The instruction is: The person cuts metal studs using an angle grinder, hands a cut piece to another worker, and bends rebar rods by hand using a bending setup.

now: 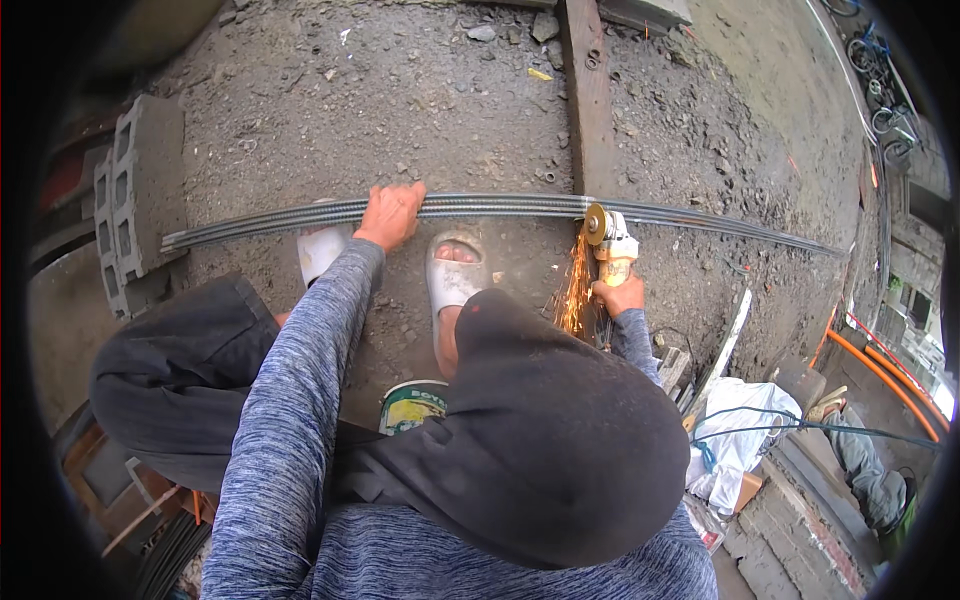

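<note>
Plainly the right hand (622,295) has its grip wrapped tight round the angle grinder (610,245), disc biting the rebar bundle (500,207) at 1 o'clock, sparks (573,295) falling toward the sandalled foot (452,275). The left hand (390,215), arm stretched out to 11 o'clock, presses flat on the bars without closing round them. Judged risks: the disc could bind and kick as the cut closes, or sparks burn the bare toes; the bars span the concrete block (140,190) and wooden plank (588,100)
</note>
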The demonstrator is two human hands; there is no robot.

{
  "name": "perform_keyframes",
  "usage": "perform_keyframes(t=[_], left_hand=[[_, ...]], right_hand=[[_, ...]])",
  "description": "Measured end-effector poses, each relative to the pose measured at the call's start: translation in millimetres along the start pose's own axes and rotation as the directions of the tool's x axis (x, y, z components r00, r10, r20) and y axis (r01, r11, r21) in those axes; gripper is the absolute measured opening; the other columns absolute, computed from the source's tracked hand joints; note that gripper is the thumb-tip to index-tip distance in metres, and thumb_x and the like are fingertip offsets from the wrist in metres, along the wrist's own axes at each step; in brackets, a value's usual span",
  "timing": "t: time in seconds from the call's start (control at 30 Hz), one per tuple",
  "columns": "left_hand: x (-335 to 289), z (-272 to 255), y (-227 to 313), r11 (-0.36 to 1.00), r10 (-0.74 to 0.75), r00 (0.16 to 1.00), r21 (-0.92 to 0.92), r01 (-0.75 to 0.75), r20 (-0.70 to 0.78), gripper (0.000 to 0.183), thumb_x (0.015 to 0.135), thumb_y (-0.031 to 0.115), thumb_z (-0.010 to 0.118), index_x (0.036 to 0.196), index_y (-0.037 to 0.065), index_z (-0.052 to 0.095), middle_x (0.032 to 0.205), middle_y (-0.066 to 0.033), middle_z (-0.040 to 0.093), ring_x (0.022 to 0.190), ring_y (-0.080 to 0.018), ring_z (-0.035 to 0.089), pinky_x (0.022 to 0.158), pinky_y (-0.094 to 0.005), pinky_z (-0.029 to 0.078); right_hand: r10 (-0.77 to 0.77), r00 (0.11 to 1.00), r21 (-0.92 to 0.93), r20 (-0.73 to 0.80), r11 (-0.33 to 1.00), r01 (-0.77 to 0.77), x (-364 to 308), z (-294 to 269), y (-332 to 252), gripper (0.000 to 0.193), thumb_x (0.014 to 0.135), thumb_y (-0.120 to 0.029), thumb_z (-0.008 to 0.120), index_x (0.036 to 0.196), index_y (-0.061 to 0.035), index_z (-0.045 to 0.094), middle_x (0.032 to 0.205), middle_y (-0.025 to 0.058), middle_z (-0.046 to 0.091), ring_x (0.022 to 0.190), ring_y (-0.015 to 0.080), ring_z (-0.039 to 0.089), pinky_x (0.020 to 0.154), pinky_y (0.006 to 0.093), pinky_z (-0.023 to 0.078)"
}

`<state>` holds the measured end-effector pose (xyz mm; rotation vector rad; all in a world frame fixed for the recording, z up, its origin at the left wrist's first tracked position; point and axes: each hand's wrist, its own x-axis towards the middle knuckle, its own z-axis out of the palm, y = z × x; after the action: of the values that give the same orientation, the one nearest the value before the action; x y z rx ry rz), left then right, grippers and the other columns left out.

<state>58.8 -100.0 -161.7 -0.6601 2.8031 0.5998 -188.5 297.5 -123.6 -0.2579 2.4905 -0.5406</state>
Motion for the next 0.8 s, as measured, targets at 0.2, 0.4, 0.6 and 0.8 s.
perform_keyframes(t=[0.2, 0.4, 0.6, 0.8], left_hand=[[-1, -1, 0, 1.000, 0.003, 1.000, -0.022, -0.003, -0.021, 0.019, 0.078, 0.005, 0.063, 0.095, 0.008, 0.054, 0.087, -0.0147, 0.068, 0.089, -0.0381, 0.067, 0.078, -0.0527, 0.045], [-1, -2, 1, 1.000, 0.010, 1.000, -0.026, -0.011, -0.026, 0.018, 0.079, 0.005, 0.062, 0.095, 0.008, 0.054, 0.086, -0.0147, 0.068, 0.088, -0.0378, 0.067, 0.077, -0.0524, 0.045], [-1, -1, 1, 1.000, 0.016, 0.999, -0.006, -0.016, -0.043, 0.017, 0.080, 0.005, 0.061, 0.095, 0.008, 0.053, 0.086, -0.0140, 0.068, 0.088, -0.0377, 0.067, 0.077, -0.0522, 0.045], [-2, -3, 1, 0.999, 0.034, 0.998, -0.012, -0.035, -0.058, 0.017, 0.080, 0.005, 0.061, 0.095, 0.008, 0.053, 0.086, -0.0146, 0.068, 0.087, -0.0382, 0.067, 0.077, -0.0526, 0.046]], right_hand=[[-0.015, 1.000, -0.002, 0.004, 1.000, 0.015, 1, 0, -5, 0.055, 0.062, -0.029, 0.080, 0.098, 0.0090, 0.064, 0.082, 0.0181, 0.073, 0.070, 0.0270, 0.072, 0.068, 0.0394, 0.058], [0.003, 1.000, -0.027, 0.021, 1.000, -0.003, 14, 0, -12, 0.050, 0.063, -0.030, 0.080, 0.093, 0.0080, 0.066, 0.082, 0.0179, 0.073, 0.074, 0.0277, 0.073, 0.069, 0.0390, 0.058], [-0.058, 0.998, -0.015, -0.029, 0.998, 0.057, 28, 4, -4, 0.043, 0.065, -0.023, 0.079, 0.092, 0.0068, 0.066, 0.076, 0.0130, 0.072, 0.067, 0.0208, 0.071, 0.062, 0.0355, 0.057], [-0.039, 0.999, -0.020, -0.007, 0.999, 0.039, 20, 4, -6, 0.039, 0.065, -0.021, 0.079, 0.091, 0.0061, 0.067, 0.076, 0.0130, 0.072, 0.064, 0.0186, 0.069, 0.061, 0.0343, 0.056]])
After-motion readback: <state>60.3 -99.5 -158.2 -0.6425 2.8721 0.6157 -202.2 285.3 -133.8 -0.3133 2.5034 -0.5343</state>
